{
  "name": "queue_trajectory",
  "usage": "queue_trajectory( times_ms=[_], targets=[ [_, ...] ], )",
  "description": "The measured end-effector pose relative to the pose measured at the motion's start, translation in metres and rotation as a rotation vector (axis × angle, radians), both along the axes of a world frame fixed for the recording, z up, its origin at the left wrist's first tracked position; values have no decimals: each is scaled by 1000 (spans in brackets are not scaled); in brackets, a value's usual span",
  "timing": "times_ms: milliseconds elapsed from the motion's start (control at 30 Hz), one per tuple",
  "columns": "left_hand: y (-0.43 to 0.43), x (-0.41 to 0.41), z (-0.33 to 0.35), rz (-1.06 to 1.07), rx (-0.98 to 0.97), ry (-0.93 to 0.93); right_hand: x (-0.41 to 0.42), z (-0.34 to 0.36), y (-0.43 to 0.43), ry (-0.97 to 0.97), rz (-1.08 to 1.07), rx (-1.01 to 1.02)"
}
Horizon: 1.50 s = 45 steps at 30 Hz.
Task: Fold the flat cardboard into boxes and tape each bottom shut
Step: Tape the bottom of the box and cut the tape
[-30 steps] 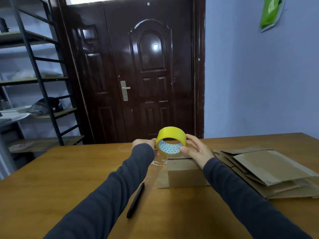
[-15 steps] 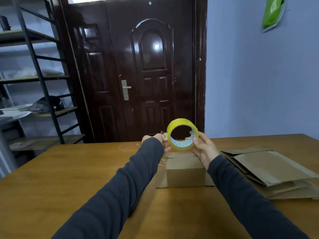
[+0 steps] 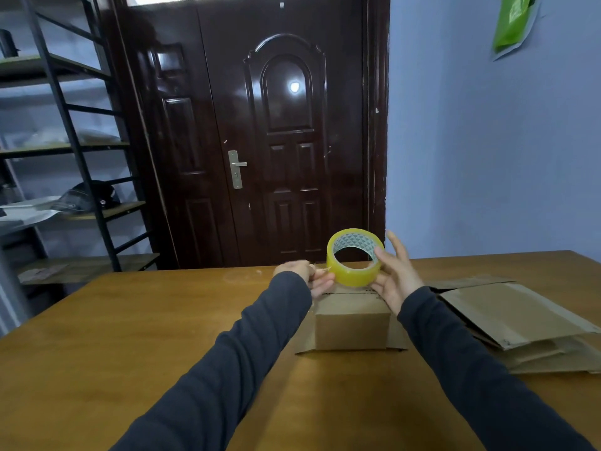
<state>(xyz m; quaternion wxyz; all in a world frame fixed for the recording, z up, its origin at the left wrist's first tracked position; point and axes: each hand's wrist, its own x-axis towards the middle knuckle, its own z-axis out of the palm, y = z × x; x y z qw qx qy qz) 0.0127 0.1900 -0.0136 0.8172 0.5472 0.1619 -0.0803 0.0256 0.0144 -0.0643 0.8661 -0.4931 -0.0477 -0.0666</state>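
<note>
Head view shows the right hand gripping the tape roll above the folded box on the table, while the left hand apparently pinches its loose end.

left hand pinching, right hand gripping

Table open left — flat cardboard stack crowds the right.

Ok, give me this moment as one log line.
step: peeling tape end | left hand: pinching tape end | right hand: holding tape roll | box: folded, on table
</note>
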Motion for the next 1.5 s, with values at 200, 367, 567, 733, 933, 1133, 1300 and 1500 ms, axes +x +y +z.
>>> queue_trajectory(
  times_ms=[200,367,567,733,933,1133,1300,1500],
  targets=[
    [15,4,-5,-136,23,-66,-6,18,0,-21,147,-36],
    [20,-1,-4,-290,-20,-133,-9,24,-15,49,317,384],
    [12,2,-16,-127,243,-299,-14,13,-16,-43,377,52],
    [8,9,-14,-137,187,-263,-10,12,-11,-82,97,-124],
    [-8,7,2,-128,-119,-225,-6,22,2,-84,246,86],
    [-15,18,7,-107,-32,-218,1,43,38,115,-72,-19],
    [-3,32,15,-1,94,-150,22,44,40,239,-380,-704],
    [2,33,-11,-42,119,-54,28,17,47,301,-288,-751]
  ],
)
